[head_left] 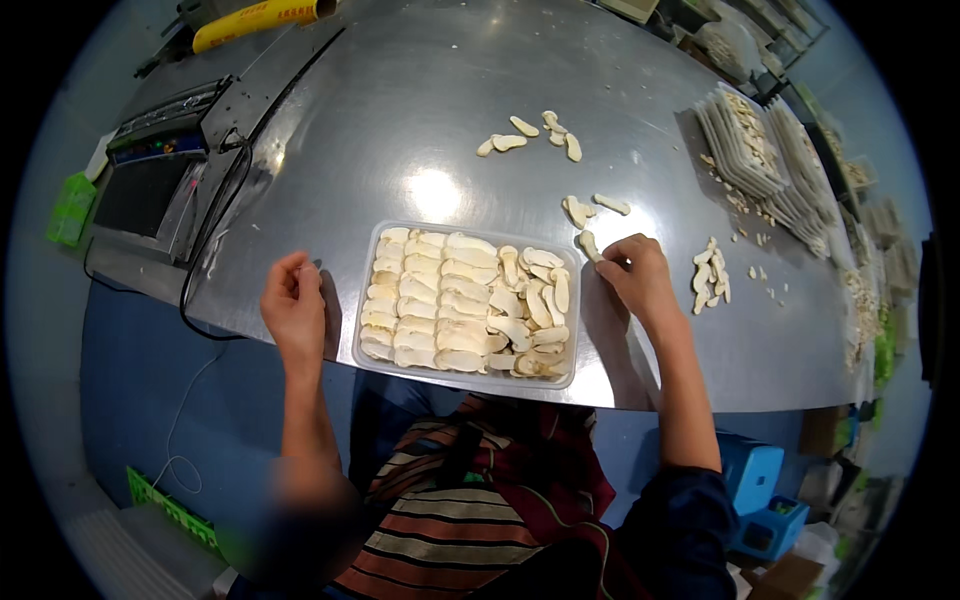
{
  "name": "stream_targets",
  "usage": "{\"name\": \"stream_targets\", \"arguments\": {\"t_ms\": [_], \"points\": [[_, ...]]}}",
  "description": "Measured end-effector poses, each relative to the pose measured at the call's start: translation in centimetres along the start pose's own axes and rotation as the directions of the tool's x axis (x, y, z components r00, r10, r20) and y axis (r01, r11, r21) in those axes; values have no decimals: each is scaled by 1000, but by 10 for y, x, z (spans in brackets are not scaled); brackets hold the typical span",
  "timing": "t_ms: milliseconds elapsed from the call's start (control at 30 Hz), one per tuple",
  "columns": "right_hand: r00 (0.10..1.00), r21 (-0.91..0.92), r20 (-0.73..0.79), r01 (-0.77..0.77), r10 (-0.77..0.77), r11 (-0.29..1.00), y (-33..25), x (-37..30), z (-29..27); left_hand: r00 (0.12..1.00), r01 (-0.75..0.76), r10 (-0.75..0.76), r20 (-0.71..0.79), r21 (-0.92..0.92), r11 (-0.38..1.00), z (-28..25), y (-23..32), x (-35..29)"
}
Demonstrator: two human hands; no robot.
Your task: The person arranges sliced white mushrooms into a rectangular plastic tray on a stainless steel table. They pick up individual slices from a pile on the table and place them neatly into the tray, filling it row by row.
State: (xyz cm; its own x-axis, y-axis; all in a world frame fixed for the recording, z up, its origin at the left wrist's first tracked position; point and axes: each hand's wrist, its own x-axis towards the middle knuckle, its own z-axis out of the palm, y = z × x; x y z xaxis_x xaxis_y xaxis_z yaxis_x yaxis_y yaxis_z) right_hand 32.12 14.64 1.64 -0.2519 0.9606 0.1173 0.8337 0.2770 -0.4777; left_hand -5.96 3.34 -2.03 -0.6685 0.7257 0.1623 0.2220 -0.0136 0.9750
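A clear plastic tray [366, 300] stands at the table's front edge, filled with sliced pale mushrooms. On its left the mushroom slices [418, 290] overlap in neat columns; at the right end they lie at mixed angles. Right of the tray, my right hand [640, 275] is closed in a pinch on the lower end of a mushroom slice [589, 244] at the tabletop. My left hand [295, 300] hovers beside the tray's left wall, fingers curled together, with nothing visible in them. Two more slices [578, 211] rest just beyond my right hand.
Loose slices lie farther back [508, 142] and in a pile at the right [710, 275]. Stacked trays [740, 140] with mushroom scraps stand at the far right. A dark scale-like device [150, 200] with a black cable [240, 190] occupies the left, below a yellow tube [255, 25].
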Motion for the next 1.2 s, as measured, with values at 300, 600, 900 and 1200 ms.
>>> {"name": "stream_targets", "arguments": {"t_ms": [300,600,900,1200], "points": [[902,-126,-344,231,-260,965,0,-22,3,993,-98,92,-75,-80,992,-7,3,-5],[631,-82,-201,752,-750,654,-116,-67,-5,627,407,-198,753,-100,908,28,114,-77],[835,161,-277,528,-476,834,-116,-64,6,588,507,-320,743,-30,862,36,109,-71],[922,149,-220,356,-320,923,-112,-48,5,771,342,-212,601,-110,933,36,100,-67]]}}
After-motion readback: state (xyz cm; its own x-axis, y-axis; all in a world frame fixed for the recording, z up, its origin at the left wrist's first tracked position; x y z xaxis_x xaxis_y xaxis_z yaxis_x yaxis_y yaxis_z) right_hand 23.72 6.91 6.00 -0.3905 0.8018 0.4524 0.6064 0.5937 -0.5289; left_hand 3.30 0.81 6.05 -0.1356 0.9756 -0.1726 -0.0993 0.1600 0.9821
